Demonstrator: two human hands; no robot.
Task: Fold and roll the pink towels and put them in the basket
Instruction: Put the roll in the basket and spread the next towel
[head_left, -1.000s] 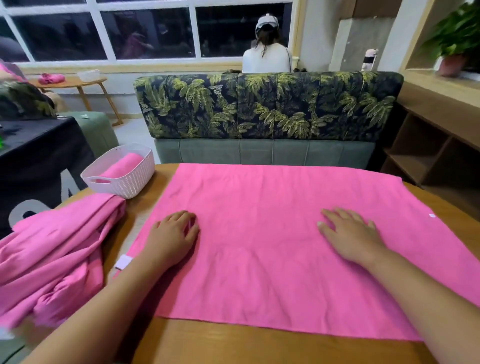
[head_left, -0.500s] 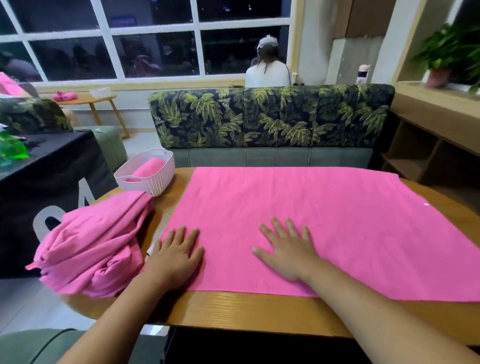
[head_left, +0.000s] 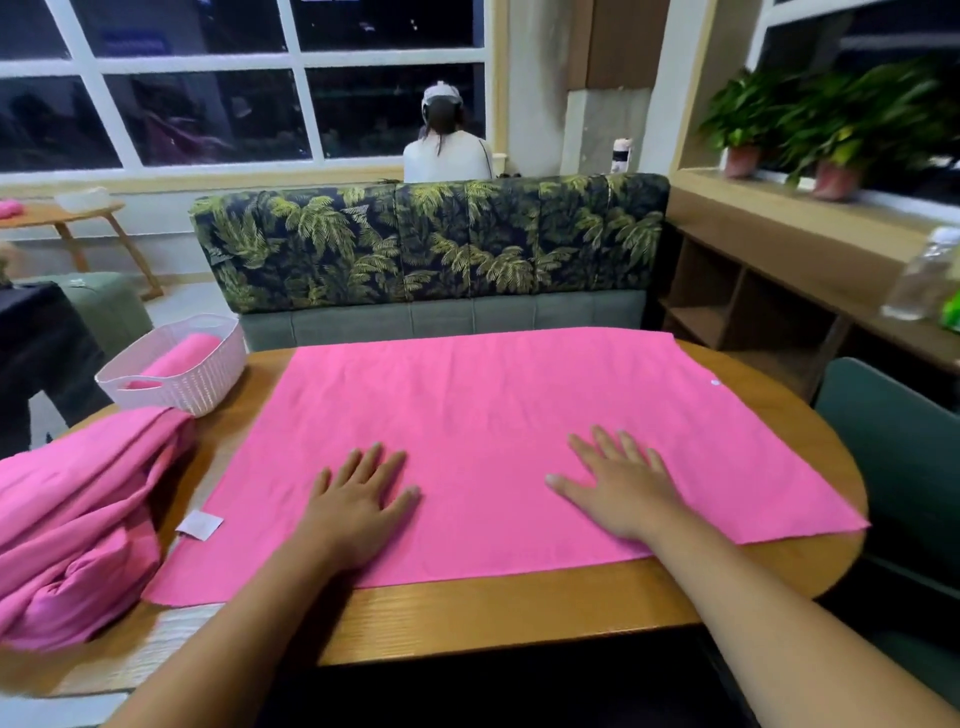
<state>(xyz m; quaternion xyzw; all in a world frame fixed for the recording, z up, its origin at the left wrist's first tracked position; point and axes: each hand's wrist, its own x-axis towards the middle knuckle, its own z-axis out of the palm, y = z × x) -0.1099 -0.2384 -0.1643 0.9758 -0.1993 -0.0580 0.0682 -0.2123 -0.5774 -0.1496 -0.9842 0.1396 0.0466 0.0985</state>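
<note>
Left hand is flat, palm down, fingers straight & a bit spread, pressing on the pink towel near its front edge, left of centre. Right hand same deal: palm down w/ fingers fanned out, on the towel's front-right part. The two are apart w/ bare cloth between them, neither one gripping anything. The towel's spread flat over most of the wooden table, w/ a small white tag sticking out at its front-left side. Just left of it a heap of pink towels lies crumpled on the table's left end. Behind the heap, at the table's back-left corner, sits a white woven-look basket w/ one rolled towel lying inside. Past the table there's a sofa w/ a palm-leaf print back, and a person sits beyond it facing away twd the window. Potted plants stand on the ledge at right, and a clear bottle is on the shelf top below them.
</note>
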